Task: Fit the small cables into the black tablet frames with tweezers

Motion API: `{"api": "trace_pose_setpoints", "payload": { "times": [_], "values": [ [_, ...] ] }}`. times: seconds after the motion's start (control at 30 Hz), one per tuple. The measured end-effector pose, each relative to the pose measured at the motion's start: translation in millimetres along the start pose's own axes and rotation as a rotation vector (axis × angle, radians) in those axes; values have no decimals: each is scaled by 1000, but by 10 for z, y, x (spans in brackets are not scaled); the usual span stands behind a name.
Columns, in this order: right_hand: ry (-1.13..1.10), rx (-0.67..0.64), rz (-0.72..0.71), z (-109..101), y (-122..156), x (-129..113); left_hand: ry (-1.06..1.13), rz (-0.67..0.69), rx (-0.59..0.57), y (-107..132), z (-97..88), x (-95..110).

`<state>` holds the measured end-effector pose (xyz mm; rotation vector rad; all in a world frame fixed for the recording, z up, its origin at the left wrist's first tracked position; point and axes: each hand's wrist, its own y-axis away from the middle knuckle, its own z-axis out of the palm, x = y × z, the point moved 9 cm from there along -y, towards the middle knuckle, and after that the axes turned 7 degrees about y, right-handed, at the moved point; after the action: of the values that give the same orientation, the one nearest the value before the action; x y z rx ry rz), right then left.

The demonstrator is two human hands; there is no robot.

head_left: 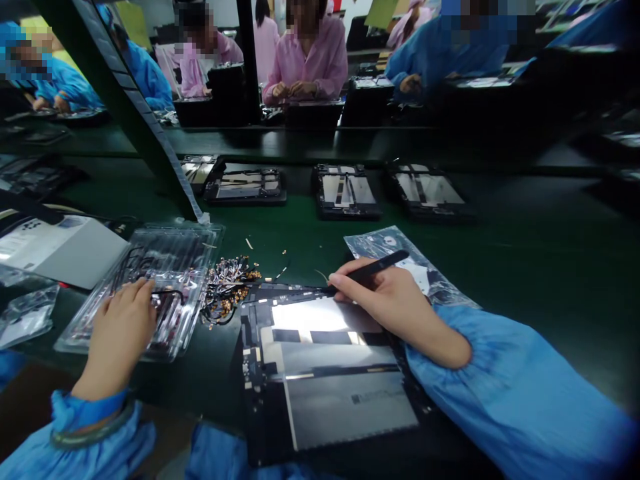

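Lying in the lower middle of the frame, an opened tablet [345, 400] shows its grey and silver inside on a dark green table [525, 260]. Left of its far corner sits a pile [227, 287] of small loose parts with coppery ends, next to a clear tray [175, 240] holding dark leads (the plastic's glare blurs them). A pale box [75, 257] stands at the left edge, and a clear bag [437, 283] lies right of centre. Farther off, opened units [347, 190] rest in a row across the upper middle; a slanting post [135, 100] cuts through the upper left. Along the top, workers [305, 60] in blue and pink coats sit facing this way.

Palm down, the left hand [123, 327] reaches over the tray from the lower left, fingers bent and close together; whether they pinch a lead, I cannot tell. From the right, the right hand [405, 310] grips a slim black tool [380, 265] between thumb and fingers, sloping down leftward to the tablet's far edge; contact there is unclear.
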<state>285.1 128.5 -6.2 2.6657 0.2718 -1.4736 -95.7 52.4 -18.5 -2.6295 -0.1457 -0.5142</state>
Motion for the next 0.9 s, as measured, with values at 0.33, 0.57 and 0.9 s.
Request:
{"api": "trace_pose_setpoints", "payload": {
  "times": [0.33, 0.57, 0.9],
  "values": [
    [-424, 175, -84, -318, 13, -74, 215, -73, 147, 11, -190, 22],
    [2, -73, -465, -43, 168, -761, 1497, -290, -164, 59, 145, 1039],
    [-102, -284, -257, 529, 83, -841, 1697, -459, -1008, 515, 782, 2211]
  ]
}}
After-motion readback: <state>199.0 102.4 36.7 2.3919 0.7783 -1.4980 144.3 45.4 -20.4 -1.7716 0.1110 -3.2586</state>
